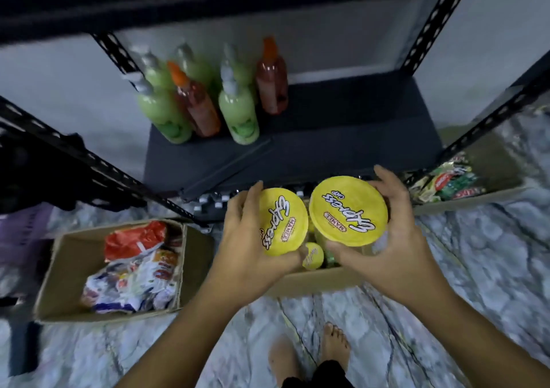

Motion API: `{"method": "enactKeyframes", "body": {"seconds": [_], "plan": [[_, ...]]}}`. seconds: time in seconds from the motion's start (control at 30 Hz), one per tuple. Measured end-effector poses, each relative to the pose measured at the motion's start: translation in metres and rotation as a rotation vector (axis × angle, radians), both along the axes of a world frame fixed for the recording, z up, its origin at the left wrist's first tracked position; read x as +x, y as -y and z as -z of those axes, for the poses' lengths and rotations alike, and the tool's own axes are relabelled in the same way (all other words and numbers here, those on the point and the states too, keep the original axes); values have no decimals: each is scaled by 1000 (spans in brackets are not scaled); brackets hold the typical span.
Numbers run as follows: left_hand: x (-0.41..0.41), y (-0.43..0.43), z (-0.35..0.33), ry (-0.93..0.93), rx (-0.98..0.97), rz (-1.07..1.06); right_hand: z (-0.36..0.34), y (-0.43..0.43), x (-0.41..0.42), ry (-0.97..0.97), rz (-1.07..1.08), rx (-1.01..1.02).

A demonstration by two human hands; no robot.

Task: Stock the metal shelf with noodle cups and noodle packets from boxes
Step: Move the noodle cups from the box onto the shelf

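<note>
My left hand [244, 238] grips a yellow-lidded noodle cup [282, 222], and my right hand [395, 238] grips a second, larger-looking one [348, 210]. Both cups hang above a cardboard box [315, 280] on the floor, where another yellow lid [312, 256] shows between my hands. The black metal shelf [342, 137] lies just beyond the cups, its dark board bare on the right side. A box of noodle packets [59, 277] sits at the left, holding red and white packets [134, 271]. Another box with green and red packets [446, 182] sits at the right.
Several green and red sauce bottles [208, 98] stand at the shelf's back left. Perforated black shelf posts [98, 164] angle across both sides. Small bottle caps [214, 203] show on a lower shelf level. My bare feet [309, 355] stand on the marble-patterned floor.
</note>
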State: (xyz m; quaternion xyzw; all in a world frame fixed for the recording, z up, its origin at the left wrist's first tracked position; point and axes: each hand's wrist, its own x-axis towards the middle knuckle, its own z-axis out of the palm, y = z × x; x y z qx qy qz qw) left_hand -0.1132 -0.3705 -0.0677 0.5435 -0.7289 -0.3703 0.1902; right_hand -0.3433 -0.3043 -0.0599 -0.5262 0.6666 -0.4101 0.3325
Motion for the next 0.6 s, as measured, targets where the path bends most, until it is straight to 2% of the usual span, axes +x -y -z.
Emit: {"method": "enactKeyframes", "body": {"seconds": [0.13,0.27,0.4,0.6], "plan": [[13,1,-102,-75,-141,4,-100,-2,12,15,19,-159],[25,4,-202,-156,-250,17,-193,4,21,-52,0,-277],[35,13,-280,-197,-357,28,-271,10,26,-137,-76,-338],[46,30,-382,-287,-561,-11,-379,20,31,-180,-48,-448]]}}
